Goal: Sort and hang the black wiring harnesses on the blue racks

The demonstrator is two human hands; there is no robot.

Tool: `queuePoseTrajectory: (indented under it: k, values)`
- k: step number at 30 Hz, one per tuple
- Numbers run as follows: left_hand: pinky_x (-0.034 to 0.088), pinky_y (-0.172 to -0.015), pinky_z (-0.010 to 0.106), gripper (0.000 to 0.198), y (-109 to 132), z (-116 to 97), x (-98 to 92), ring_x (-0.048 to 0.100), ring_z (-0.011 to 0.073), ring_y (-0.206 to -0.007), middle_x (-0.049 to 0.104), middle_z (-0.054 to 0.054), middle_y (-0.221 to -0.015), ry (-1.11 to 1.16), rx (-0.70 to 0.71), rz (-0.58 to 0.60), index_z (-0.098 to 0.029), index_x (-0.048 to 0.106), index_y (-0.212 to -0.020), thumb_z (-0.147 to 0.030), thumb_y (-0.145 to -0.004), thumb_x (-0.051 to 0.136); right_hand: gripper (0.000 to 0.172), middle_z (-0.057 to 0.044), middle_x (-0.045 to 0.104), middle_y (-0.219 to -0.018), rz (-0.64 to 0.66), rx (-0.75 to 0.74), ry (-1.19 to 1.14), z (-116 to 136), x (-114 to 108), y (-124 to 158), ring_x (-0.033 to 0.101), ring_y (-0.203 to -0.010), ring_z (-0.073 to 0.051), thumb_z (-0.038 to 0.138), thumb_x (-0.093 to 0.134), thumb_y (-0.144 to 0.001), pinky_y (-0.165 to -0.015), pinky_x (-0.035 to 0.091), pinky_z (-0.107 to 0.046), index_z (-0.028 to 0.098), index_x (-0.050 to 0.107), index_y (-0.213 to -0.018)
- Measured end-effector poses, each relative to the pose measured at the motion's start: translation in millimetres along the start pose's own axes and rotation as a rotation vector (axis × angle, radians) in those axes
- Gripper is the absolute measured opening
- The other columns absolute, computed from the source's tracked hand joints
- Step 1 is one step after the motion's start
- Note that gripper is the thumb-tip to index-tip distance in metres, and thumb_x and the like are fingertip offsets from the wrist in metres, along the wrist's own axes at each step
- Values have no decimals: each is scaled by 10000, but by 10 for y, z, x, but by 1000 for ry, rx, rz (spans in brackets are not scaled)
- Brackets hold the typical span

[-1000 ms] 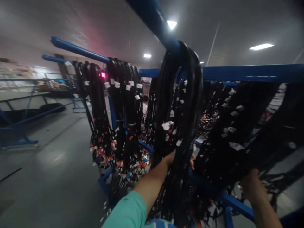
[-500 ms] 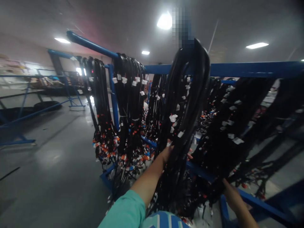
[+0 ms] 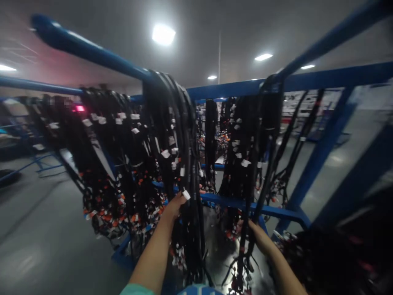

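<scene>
A thick bundle of black wire harnesses (image 3: 192,155) with white tags hangs from a blue rack arm in front of me. My left hand (image 3: 177,205) is closed around its middle, with fingertips showing on the far side. To the right, a thinner black wire harness (image 3: 257,164) hangs down from another blue arm. Low on this strand, my right hand (image 3: 252,230) is wrapped round it, its fingers partly hidden behind the cables. Branched cable ends (image 3: 241,262) with small connectors dangle beneath that hand.
Two blue rack arms (image 3: 92,51) reach toward me at head height. Blue lower rails (image 3: 227,200) cross at hand level. More tagged harnesses (image 3: 113,139) with orange and white connectors hang at left. A slanted blue post (image 3: 319,151) stands at right, over grey floor.
My view has turned to the right and come nearer the rack. The bundle at my left hand now hangs along the left arm. My right hand now grips a thinner hanging harness.
</scene>
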State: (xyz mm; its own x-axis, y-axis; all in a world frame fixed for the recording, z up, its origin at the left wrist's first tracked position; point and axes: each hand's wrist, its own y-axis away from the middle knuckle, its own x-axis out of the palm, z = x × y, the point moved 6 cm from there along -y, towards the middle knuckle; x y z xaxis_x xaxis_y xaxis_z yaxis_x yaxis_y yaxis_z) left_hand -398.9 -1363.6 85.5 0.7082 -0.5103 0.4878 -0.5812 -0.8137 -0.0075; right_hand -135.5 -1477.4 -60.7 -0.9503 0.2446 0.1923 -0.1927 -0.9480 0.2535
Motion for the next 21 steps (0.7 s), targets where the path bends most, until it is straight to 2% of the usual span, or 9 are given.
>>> queuePoseTrajectory:
  k: [4,9,12,16,21]
  values:
    - [536,-769,389,351,-13,4,176,639,322,-922,695,78,-713,-20,79,-115,-148,647,-729,-312,-444,772,378,-55,652,-636,-25,24,4,186,67,216,562,-532,-144,500,542,-730,-480,393,-235,134,618,-790]
    - [564,-691,382,320,-83,18,392,652,306,-869,687,72,-707,4,79,-70,-145,641,-765,-348,-518,640,233,-43,628,-601,-101,7,-17,261,24,316,485,-444,-105,366,493,-769,-387,323,-199,143,555,-743]
    - [567,-616,355,373,-134,2,390,662,294,-813,689,89,-730,-5,83,-58,-126,653,-808,-366,-526,612,214,-44,628,-626,-116,-4,-4,242,5,336,509,-456,-113,345,465,-783,-385,345,-201,146,543,-777]
    - [558,-559,321,362,-109,-50,388,667,257,-733,684,74,-701,-48,156,-128,-124,658,-844,-348,-572,577,225,-36,610,-614,-155,-56,46,238,-29,335,517,-493,-120,360,480,-771,-417,377,-205,144,546,-766]
    - [550,-522,298,328,2,-94,513,654,215,-622,671,45,-664,-112,207,-198,-136,652,-854,-321,-594,578,234,-19,567,-566,-205,-79,94,187,-92,272,490,-500,-120,371,490,-759,-454,388,-214,146,552,-745]
